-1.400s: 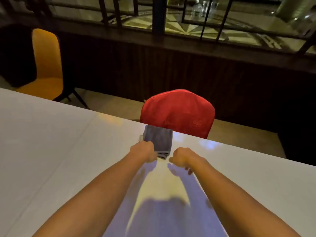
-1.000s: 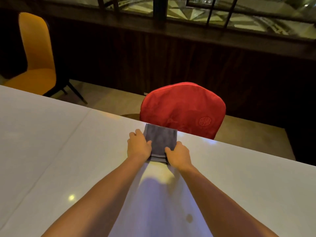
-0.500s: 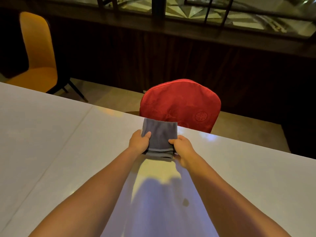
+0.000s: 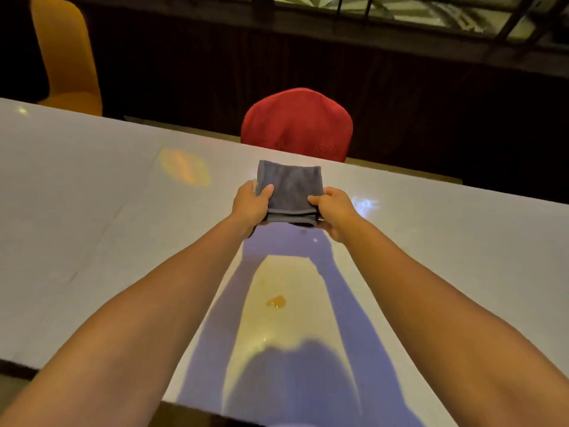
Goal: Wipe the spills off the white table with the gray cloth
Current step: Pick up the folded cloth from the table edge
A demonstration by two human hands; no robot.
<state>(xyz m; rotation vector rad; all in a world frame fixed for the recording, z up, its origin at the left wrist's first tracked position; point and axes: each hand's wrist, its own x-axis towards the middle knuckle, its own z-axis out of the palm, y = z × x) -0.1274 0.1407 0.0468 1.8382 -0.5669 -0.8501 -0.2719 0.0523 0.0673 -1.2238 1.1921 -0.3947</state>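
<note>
Orange chair [image 4: 66, 53] cut off at the top edge, red chair [image 4: 297, 124] seat hidden behind the white table [image 4: 92, 211], gray cloth [image 4: 289, 188] near corners covered by both hands

A restaurant: long white table [image 4: 92, 211], covered red chair [image 4: 297, 124], balcony railing [image 4: 431, 13].

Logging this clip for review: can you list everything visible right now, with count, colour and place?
cloth: one, gray, folded, held over the table's far side
spill: one, amber, on the table between the forearms
table: one, white, across the view
red chair: one, behind the table's far edge
orange chair: one, far left
railing: dark, along the top
left hand: gripping the cloth's left edge
right hand: gripping its right edge
</note>
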